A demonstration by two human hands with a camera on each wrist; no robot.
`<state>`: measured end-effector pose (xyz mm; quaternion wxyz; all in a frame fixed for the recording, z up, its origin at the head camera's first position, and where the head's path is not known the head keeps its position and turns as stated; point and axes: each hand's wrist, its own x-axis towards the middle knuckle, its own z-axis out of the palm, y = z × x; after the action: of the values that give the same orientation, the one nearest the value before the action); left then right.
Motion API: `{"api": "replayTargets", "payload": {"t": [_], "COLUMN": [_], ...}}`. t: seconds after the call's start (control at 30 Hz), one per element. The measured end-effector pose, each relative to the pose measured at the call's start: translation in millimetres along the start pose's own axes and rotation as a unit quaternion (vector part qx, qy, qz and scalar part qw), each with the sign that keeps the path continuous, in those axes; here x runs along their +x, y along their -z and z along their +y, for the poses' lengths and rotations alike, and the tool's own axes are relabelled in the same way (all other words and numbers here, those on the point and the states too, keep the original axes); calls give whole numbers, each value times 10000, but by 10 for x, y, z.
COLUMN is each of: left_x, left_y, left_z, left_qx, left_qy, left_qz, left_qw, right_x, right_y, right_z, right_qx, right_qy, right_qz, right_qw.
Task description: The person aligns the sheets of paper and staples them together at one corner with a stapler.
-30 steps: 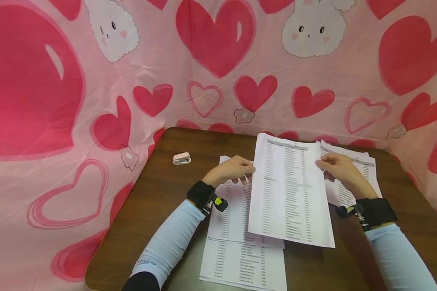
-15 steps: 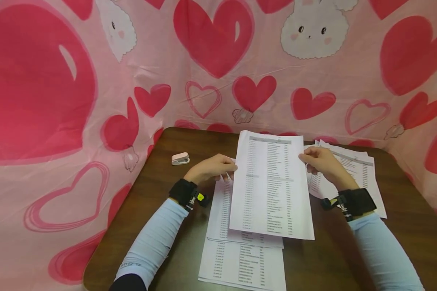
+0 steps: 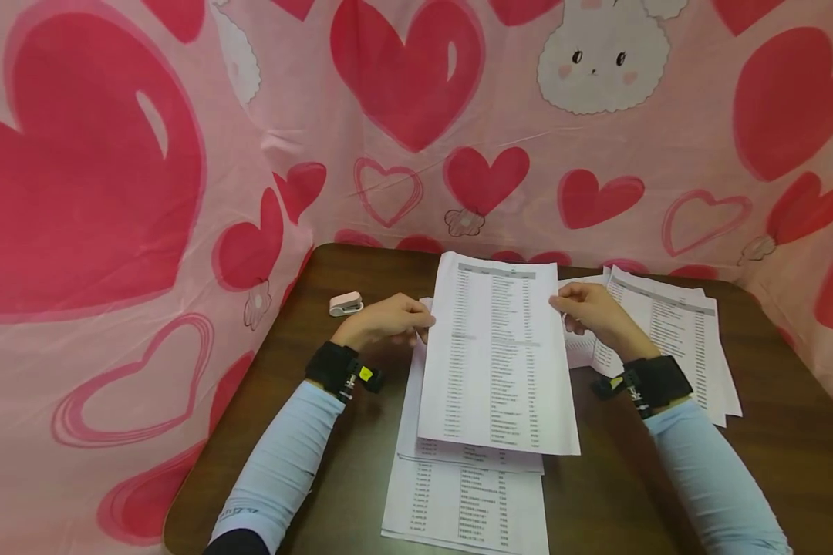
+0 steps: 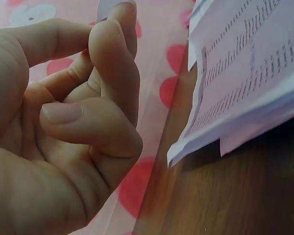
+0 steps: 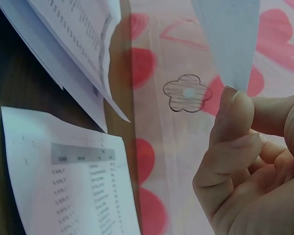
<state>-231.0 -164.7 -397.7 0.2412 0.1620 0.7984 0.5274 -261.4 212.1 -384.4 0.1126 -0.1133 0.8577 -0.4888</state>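
A printed sheet of paper (image 3: 496, 362) is held up by both hands, its printed face toward the head camera. At its left edge, my left hand (image 3: 386, 318) pinches it between thumb and fingers; a sliver of the sheet shows above that hand in the left wrist view. My right hand (image 3: 597, 312) pinches the opposite edge. In the right wrist view, the held sheet (image 5: 230, 39) rises from the thumb and fingertip. Below it on the table lie overlapping printed papers (image 3: 468, 501), partly hidden by the sheet.
More printed papers (image 3: 687, 339) lie fanned out at the table's back right. A small pale pink and white stapler (image 3: 345, 303) stands left of the left hand. Behind the brown table (image 3: 284, 401) hangs a pink cloth (image 3: 389, 92) with hearts and rabbits.
Both hands have carried the sheet leftward, over the papers in the middle, and more of the back right papers shows. The stapler has stayed put.
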Motion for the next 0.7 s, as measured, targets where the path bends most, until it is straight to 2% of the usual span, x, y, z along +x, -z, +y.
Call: {"api": "replayTargets", "payload": {"t": [0.1,0.3,0.7], "left_x": [-26,-108,-180], "left_y": [27,61,-36], "left_z": [-26,-82,-237], "left_qx": [38,232,779], "left_qy": [21,352,536], "left_qz": [-10,63,63], "left_qw": [10000,9991,9955], "right_x": [18,70,128], "right_y": [-59,-178,-354], "right_z": [18,53,232], "right_qx": [139,472,279], "right_qy": [0,-47,-270], "right_qz": [-60,-268,-294], "right_qw": [9999,9985,9988]}}
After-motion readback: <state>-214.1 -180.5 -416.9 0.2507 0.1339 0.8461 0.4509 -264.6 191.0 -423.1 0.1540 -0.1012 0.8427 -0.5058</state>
